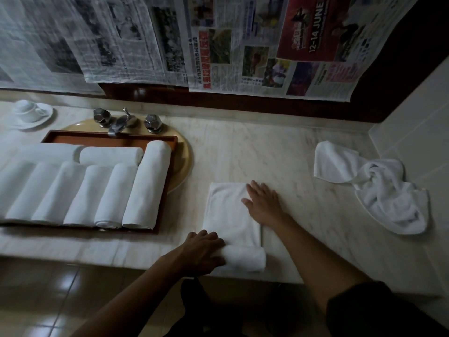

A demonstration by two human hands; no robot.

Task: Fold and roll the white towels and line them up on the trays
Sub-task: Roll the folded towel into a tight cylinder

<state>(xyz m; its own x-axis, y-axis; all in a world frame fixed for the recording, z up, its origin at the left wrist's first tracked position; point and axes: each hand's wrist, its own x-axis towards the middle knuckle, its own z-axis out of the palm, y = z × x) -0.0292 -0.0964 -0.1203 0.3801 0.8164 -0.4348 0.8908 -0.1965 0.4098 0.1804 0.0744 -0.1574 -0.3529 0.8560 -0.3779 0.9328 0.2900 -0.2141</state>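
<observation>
1. The folded towel [230,210] lies flat on the marble counter [303,154], just to the right of the tray [111,138]; its near end is wound into a short roll at the counter's front edge
2. The left hand [204,251] sits on the left end of that roll, its fingers curled over the cloth and gripping it
3. The right hand [263,203] lies flat farther back, fingers straight and a little spread, pressing on the right side of the unrolled part; it clasps nothing
4. The brown tray rests across the tan sink basin [184,161], right below the faucet [119,124], and carries rolled towels [145,188] lined up side by side, with more lying crosswise behind them
5. A crumpled towel [379,188] lies loose well off to the right, near the corner of the wall, apart from both hands
6. A cup and saucer [29,113] stand at the far left back of the counter, and newspaper sheets [243,45] hang over the wall behind
</observation>
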